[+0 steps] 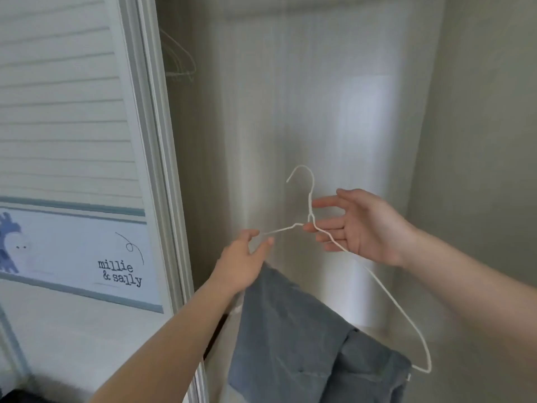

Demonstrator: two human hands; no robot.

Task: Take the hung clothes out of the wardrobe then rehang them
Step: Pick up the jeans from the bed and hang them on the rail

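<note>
A white wire hanger (310,199) sits just below the middle of the view, hook up, in front of the wardrobe's pale back wall (290,97). Its right arm slopes down toward 5 o'clock. Blue-grey jeans (293,330) are draped over its lower part and hang toward 6 o'clock. The right hand (360,225) comes in from 4 o'clock, palm open and fingers (328,223) straight and slightly spread. The fingertips touch the hanger's neck and twist, and the wire crosses in front of them. The left hand (241,263) reaches up from 7 o'clock. Its thumb and forefinger are loosely curved on either side of the hanger's left arm (motion blur hides whether they actually pinch it). At 11 o'clock a few bare hangers (180,59) hang inside the wardrobe. A louvred door (64,112) fills 9 to 10 o'clock, with a panel (87,257) reading "millie & sally" at 8 o'clock.
</note>
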